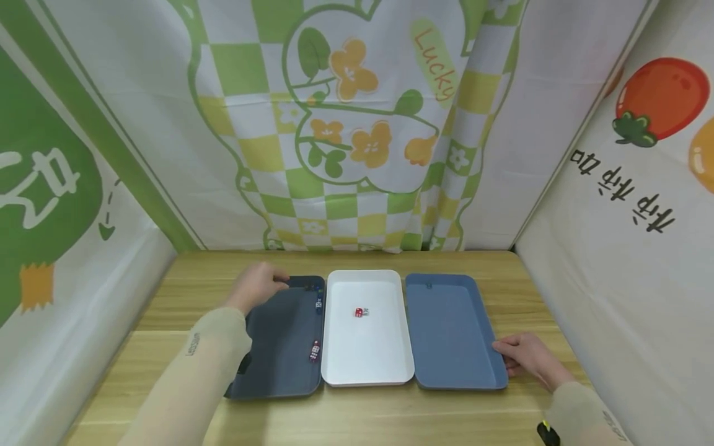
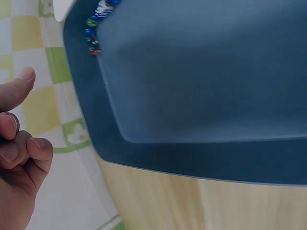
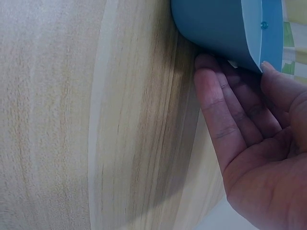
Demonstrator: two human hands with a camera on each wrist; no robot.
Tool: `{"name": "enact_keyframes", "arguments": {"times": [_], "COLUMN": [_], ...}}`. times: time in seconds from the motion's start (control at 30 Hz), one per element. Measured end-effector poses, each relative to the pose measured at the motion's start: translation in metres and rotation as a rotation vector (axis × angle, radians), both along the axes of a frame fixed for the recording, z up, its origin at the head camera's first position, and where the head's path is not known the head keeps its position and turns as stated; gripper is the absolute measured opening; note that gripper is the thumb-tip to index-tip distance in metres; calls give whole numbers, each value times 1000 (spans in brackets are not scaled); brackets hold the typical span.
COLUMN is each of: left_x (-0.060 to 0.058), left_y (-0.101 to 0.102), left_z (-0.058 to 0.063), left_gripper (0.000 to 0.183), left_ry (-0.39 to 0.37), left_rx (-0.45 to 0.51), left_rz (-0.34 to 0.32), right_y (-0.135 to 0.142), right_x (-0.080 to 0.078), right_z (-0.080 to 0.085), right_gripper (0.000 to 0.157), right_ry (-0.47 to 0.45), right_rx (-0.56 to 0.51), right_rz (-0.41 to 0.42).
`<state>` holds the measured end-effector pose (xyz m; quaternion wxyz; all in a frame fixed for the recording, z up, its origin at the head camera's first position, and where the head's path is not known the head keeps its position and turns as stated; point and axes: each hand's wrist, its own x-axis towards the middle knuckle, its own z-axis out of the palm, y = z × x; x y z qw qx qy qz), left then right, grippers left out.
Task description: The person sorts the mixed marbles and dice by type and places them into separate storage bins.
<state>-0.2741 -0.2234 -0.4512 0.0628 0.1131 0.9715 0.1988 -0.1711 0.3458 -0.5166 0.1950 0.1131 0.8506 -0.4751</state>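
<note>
My left hand (image 1: 256,287) hovers over the far left corner of the dark grey-blue tray (image 1: 279,391). In the left wrist view its fingers (image 2: 39,149) are loosely curled, with the thumb apart and nothing held. Blue and other dark dice (image 1: 318,302) lie along that tray's right side towards the far corner; red and white dice (image 1: 315,350) lie nearer. My right hand (image 1: 527,357) grips the right wall of the blue tray (image 1: 452,334), thumb at the rim and fingers against the outside. A small teal die (image 3: 264,25) lies in this tray.
Between the two trays stands a white tray (image 1: 368,359) with a red die (image 1: 358,313) and a clear die (image 1: 365,312) beside each other. All three trays stand side by side on a wooden table (image 1: 357,421). A patterned curtain (image 1: 357,217) hangs behind it.
</note>
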Motion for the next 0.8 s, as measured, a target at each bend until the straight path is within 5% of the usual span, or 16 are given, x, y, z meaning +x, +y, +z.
{"name": "enact_keyframes", "arguments": {"times": [0.3,0.53,0.8], "left_x": [9,13,17], "left_y": [-2,7,19], "left_z": [-25,-47,-69], "left_gripper": [27,22,18], "left_ry": [-89,-29,-45], "left_rx": [57,77,147], "left_rz": [35,48,107], "right_y": [-1,-1,-1], "right_x": [1,1,0], "right_z": [-1,-1,-2], "right_gripper": [43,42,42], "right_ry": [-3,-6,-15], "right_rx": [-16,-14,-2], "right_rz": [-11,-14,-25]}}
